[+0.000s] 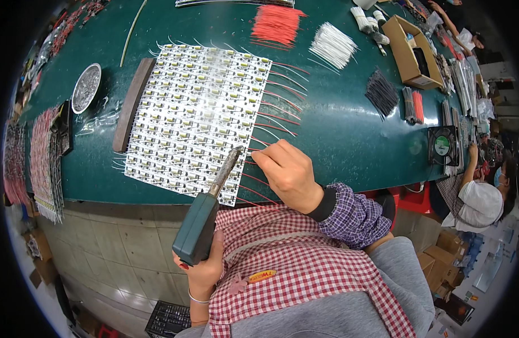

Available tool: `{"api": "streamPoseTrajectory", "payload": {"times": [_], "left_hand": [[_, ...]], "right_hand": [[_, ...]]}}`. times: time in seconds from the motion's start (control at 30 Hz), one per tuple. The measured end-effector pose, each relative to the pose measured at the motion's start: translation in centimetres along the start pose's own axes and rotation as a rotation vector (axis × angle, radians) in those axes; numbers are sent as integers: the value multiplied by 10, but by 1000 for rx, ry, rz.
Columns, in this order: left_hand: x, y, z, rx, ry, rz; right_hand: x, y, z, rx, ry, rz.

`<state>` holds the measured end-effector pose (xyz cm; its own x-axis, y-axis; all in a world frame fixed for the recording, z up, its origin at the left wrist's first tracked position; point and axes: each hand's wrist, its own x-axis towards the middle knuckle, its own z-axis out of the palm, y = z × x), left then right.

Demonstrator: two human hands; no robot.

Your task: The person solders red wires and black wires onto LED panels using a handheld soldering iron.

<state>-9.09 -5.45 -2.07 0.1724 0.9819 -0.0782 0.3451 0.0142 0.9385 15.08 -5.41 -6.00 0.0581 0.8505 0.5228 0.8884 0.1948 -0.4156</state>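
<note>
My left hand (207, 271) grips a soldering iron (195, 228) by its dark green handle. The iron's tip rests at or just above the right edge of a white circuit board panel (183, 121) covered with rows of small components. At that same edge my right hand (290, 173) is closed in a pinch, apparently on the end of a red wire (254, 150), most of which the fingers hide. Other red and white wires (282, 93) stick out from the panel's right side. A dark bar (133, 107) lies along its left side.
The green table (338, 141) holds bundles of red wires (275, 25), white wires (333, 45) and black wires (381, 93). To the right are a cardboard box (412, 56) and a small fan (443, 145). A metal bowl (86, 88) sits left. Another person (480, 200) sits at far right.
</note>
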Motion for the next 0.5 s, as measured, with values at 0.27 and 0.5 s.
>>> {"api": "streamPoseTrajectory", "payload": {"times": [0.27, 0.5], "left_hand": [[-5, -5, 0, 46, -12, 12], [-4, -7, -2, -17, -74, -53]], "right_hand": [[-1, -1, 3, -11, -1, 9], [1, -2, 3, -19, 15, 18]]}}
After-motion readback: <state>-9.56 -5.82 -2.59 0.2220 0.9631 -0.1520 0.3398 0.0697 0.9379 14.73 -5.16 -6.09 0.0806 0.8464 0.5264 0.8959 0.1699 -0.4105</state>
